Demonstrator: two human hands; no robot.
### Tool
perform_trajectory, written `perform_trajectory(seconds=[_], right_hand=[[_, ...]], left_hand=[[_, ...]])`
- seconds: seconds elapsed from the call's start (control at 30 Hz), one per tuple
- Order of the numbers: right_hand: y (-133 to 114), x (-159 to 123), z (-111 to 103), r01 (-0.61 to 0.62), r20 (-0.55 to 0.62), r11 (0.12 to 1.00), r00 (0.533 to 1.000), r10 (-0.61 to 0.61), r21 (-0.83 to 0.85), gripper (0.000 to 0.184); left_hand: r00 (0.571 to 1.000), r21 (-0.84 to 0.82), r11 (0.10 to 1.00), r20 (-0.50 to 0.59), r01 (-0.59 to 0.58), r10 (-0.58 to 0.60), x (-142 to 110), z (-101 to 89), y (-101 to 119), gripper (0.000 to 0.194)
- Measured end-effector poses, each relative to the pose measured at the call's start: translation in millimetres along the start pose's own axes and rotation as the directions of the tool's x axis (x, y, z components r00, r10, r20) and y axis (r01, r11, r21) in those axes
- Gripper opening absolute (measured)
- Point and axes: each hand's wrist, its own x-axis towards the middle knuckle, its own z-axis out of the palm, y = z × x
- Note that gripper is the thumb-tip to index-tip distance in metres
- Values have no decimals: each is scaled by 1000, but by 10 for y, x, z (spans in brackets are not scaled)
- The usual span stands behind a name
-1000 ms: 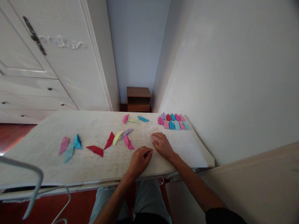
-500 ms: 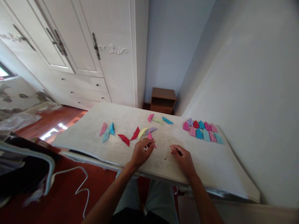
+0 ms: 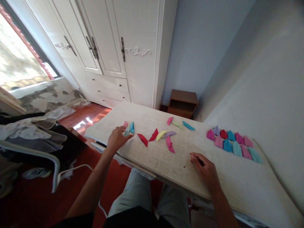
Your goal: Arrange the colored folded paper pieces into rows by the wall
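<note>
At the left end of the table [image 3: 147, 161], my left hand [image 3: 117, 138] reaches over a light teal folded paper piece [image 3: 127, 131], thumb and fingers apart around it. Whether it touches the piece is hard to make out. Right beside are a pink folded paper piece [image 3: 125, 124], partly behind the fingers, and a blue one [image 3: 132, 127]. My right hand [image 3: 205, 169] rests on the table, thumb and fingertips closed, with nothing visible in them. Between the hands lie two red pieces [image 3: 142, 139], a yellow one [image 3: 161, 135], a lilac one [image 3: 169, 134] and a magenta one [image 3: 169, 145].
Two rows of folded paper pieces [image 3: 227, 145] stand at the table's right. Farther back lie a pink piece [image 3: 169, 120], a pale green one [image 3: 177, 125] and a blue one [image 3: 188, 125]. A brown cabinet [image 3: 182, 95] and white wardrobe [image 3: 142, 72] stand beyond.
My left hand has left the magenta piece and moved left to the teal piece. The right hand stays in about the same place on the table. The view has turned left.
</note>
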Motion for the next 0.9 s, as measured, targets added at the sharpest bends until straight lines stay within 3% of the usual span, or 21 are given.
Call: perform_trajectory(seconds=[0.17, 0.3, 0.53, 0.9], right_hand=[[-28, -6, -11, -25, -4, 1000, 1000, 25, -2, 47], [-15, -2, -18, -36, -4, 999, 999, 36, -7, 48], [-18, -5, -15, -39, -9, 999, 999, 39, 0, 47], [-54, -11, -21, -40, -26, 999, 999, 39, -30, 48]], left_hand=[[990, -56, 991, 77, 126, -121, -76, -52, -52, 39], [995, -170, 982, 71, 83, -72, -100, -43, -134, 32], [995, -434, 896, 64, 92, -72, -172, -18, -273, 44], [996, -610, 787, 62, 95, -71, -284, -87, -275, 41]])
